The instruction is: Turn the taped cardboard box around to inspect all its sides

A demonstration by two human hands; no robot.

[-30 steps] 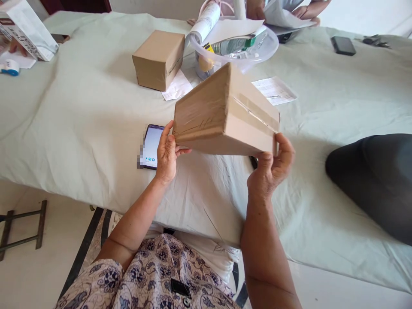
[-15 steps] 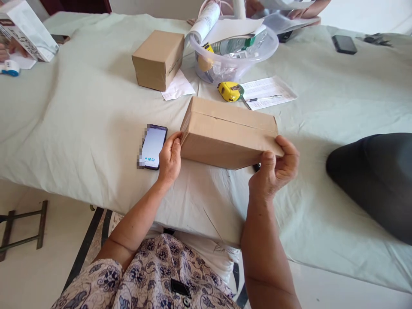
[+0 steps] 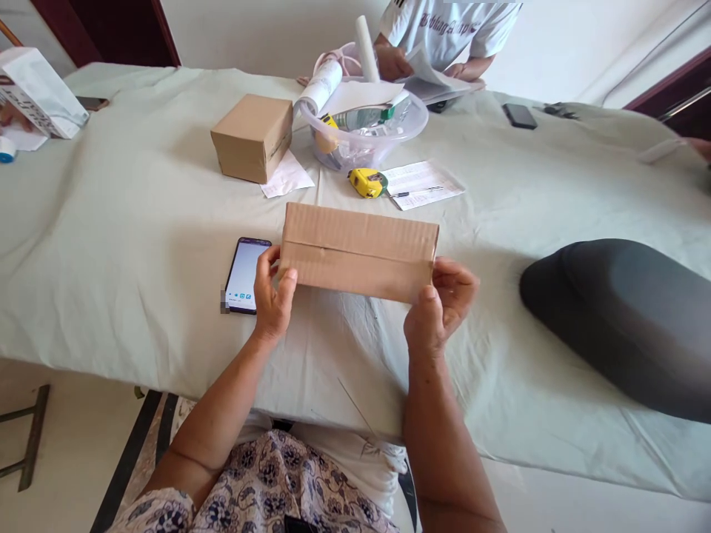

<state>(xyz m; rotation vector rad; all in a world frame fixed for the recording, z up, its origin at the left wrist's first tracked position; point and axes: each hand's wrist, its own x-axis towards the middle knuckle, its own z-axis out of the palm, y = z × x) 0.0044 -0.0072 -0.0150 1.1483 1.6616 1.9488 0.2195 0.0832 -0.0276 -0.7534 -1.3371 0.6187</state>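
Observation:
A brown cardboard box (image 3: 358,255) is held up in front of me, its long seamed face turned toward me. My left hand (image 3: 273,296) grips its left end, thumb on the near face and fingers around the side. At the right end, my right hand (image 3: 440,307) holds it with the thumb at the lower corner; its fingers are partly behind the box. A phone (image 3: 248,275) with a lit screen lies just left of my left hand. Beyond the box are a yellow tape measure (image 3: 366,182) and a written sheet of paper (image 3: 425,185) with a pen (image 3: 416,192) on it.
Another cardboard box (image 3: 249,137) rests partly on a paper slip. Beside it stands a clear plastic basin (image 3: 369,144) with a bottle and rolls. A black cap-like object (image 3: 616,326) lies right. Across the cloth-covered table (image 3: 138,222), a person (image 3: 444,44) holds papers.
The cardboard box has been tilted so that its seamed face now points at me. My left thumb has shifted onto that face. The camera view has tilted up, showing more of the person opposite.

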